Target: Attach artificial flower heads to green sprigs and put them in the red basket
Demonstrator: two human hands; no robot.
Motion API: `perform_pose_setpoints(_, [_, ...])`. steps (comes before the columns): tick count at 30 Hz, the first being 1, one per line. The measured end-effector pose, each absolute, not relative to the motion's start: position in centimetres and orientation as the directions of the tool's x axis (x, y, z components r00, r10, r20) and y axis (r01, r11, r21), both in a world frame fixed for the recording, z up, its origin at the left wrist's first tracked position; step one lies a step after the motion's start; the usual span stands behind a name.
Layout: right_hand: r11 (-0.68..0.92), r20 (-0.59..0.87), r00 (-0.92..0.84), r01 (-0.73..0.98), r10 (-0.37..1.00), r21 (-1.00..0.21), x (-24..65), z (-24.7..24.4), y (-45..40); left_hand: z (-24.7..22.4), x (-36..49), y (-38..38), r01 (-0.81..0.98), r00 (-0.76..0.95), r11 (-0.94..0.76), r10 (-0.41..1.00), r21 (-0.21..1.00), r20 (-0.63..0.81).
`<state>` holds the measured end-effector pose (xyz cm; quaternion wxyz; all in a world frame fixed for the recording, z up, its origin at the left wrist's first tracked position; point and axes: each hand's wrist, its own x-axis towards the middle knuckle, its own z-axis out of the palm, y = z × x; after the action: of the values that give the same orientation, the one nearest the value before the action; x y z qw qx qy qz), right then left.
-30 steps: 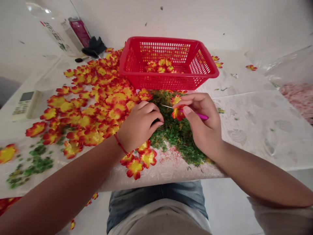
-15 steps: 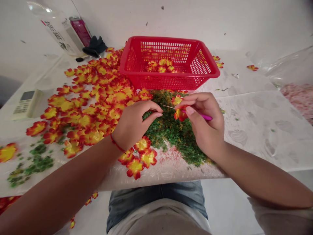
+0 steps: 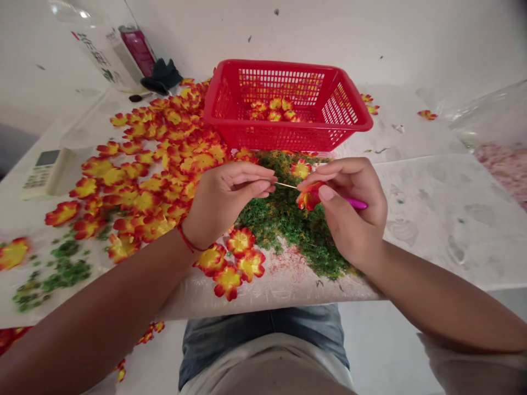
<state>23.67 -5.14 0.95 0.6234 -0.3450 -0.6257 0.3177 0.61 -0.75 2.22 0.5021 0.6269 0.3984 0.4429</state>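
My right hand (image 3: 356, 211) is closed round a magenta-handled needle tool (image 3: 356, 203), with a red and yellow flower (image 3: 308, 198) at its fingertips. The thin metal shaft points left toward my left hand (image 3: 230, 200). There the thumb and fingers are pinched together at the needle's tip; a tiny green bit seems to show between them, too small to make out. Both hands hover over a heap of small green sprigs (image 3: 288, 219). Four loose flowers (image 3: 227, 281) lie in front of my left wrist.
A red basket (image 3: 288, 137) with some flowers stands behind the hands. Many flowers (image 3: 144, 202) spread on the left, near a remote control (image 3: 46, 173). A bottle (image 3: 101, 55) and a can (image 3: 138, 49) stand at the back left; a plastic bag (image 3: 494, 120) lies right.
My left fingers have closed into a pinch at the needle tip. My right hand, with the tool and flower, has shifted slightly right.
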Motion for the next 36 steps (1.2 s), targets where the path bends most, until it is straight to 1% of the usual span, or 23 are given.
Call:
perform_pose_setpoints(4, [0.575,0.575,-0.014,0.000,0.818,-0.818,23.74,0.93,-5.09,2.38,0.63,-0.86,0.023,0.348,-0.083,0.935,0.996,0.070])
perform_pose_setpoints(7, [0.569,0.569,-0.017,-0.007,0.822,-0.822,23.76,0.96,-5.06,2.51,0.70,-0.92,0.020,0.361,-0.056,0.932,0.998,0.044])
perform_pose_setpoints(11, [0.570,0.570,-0.014,0.003,0.821,-0.822,23.75,0.99,-5.00,2.49,0.74,-0.97,0.002,0.364,-0.041,0.931,0.999,0.037])
perform_pose_setpoints(16, [0.590,0.590,-0.007,-0.014,0.807,-0.807,23.83,0.76,-4.74,2.04,0.62,-0.90,-0.051,0.382,-0.051,0.922,0.997,0.067])
perform_pose_setpoints(20, [0.561,0.561,-0.001,0.043,0.828,-0.827,23.87,0.71,-4.81,2.10,0.59,-0.87,-0.031,0.371,-0.059,0.926,0.998,0.066])
perform_pose_setpoints(22, [0.563,0.563,-0.005,0.039,0.826,-0.825,23.87,0.79,-4.92,2.28,0.61,-0.92,-0.018,0.374,-0.070,0.925,0.997,0.071])
perform_pose_setpoints(25, [0.582,0.582,-0.024,0.011,0.813,-0.813,23.88,0.91,-5.02,2.48,0.62,-1.02,0.025,0.377,-0.121,0.920,0.992,0.103])
perform_pose_setpoints(29, [0.594,0.594,-0.035,-0.005,0.804,-0.804,23.88,0.94,-5.03,2.46,0.50,-1.05,0.151,0.353,-0.261,0.915,0.954,0.195])
perform_pose_setpoints(33, [0.573,0.573,-0.027,0.000,0.819,-0.820,23.82,0.97,-5.15,2.45,0.41,-1.06,0.239,0.348,-0.375,0.894,0.896,0.281])
perform_pose_setpoints(36, [0.543,0.546,-0.054,-0.065,0.836,-0.837,23.80,1.06,-5.17,2.47,0.55,-1.18,0.267,0.357,-0.415,0.881,0.870,0.311])
